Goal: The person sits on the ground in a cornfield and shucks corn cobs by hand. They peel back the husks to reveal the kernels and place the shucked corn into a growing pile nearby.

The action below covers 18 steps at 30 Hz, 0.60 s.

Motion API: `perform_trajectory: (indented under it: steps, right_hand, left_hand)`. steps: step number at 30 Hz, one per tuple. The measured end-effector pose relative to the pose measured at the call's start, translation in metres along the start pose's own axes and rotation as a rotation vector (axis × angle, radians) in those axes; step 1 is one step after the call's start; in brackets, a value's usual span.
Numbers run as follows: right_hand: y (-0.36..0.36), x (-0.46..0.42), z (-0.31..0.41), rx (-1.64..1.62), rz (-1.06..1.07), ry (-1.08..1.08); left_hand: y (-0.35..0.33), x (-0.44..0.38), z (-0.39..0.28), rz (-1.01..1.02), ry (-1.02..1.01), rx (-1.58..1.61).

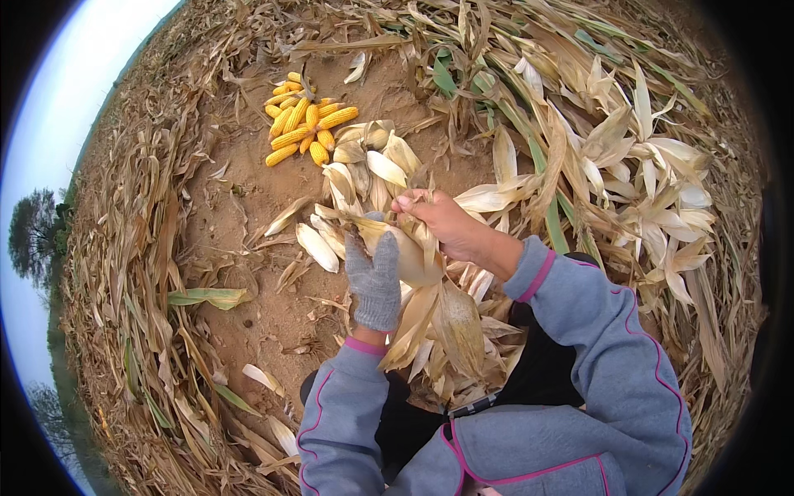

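Observation:
An ear of corn in its dry, pale husk (pixel 412 257) lies between my two hands. My left hand (pixel 375 279), in a grey knitted glove, grips the ear from the left near its end. My bare right hand (pixel 437 220) pinches a strip of husk at the ear's upper side, thumb against fingers. No kernels show on this ear; its husk covers them. Just beyond my hands lie several unhusked ears (pixel 386 167) on the soil. Loose, peeled husks (pixel 459 328) are heaped below my hands, between my knees.
A pile of husked yellow corn ears (pixel 304 121) rests on the bare soil (pixel 242 198) ahead. Dry stalks and leaves (pixel 149 260) form a bank on the left. More stalks (pixel 515 118) with empty, splayed husks (pixel 657 192) lie at the right.

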State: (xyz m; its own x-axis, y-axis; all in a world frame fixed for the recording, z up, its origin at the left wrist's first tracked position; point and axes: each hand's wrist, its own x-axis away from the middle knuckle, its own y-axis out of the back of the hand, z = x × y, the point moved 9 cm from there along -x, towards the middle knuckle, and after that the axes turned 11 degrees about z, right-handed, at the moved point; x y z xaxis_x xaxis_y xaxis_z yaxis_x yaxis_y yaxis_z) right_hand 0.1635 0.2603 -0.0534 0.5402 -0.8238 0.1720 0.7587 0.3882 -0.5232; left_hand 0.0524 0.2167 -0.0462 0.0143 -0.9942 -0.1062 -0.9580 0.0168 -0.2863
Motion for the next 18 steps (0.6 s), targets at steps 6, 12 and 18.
perform_trajectory:
  steps: [6,12,18]
  right_hand:
    - [-0.058,0.035,-0.009,0.689,0.741,-0.166]
    - [-0.028,0.08,-0.117,1.611,1.1,-0.44]
    - [-0.013,0.052,-0.117,1.657,0.666,-0.238]
  left_hand:
    - [0.067,-0.022,0.0,-0.194,-0.054,0.092]
    - [0.101,-0.019,-0.048,-0.224,-0.162,0.183]
    - [0.111,-0.017,-0.082,-0.139,-0.252,0.12]
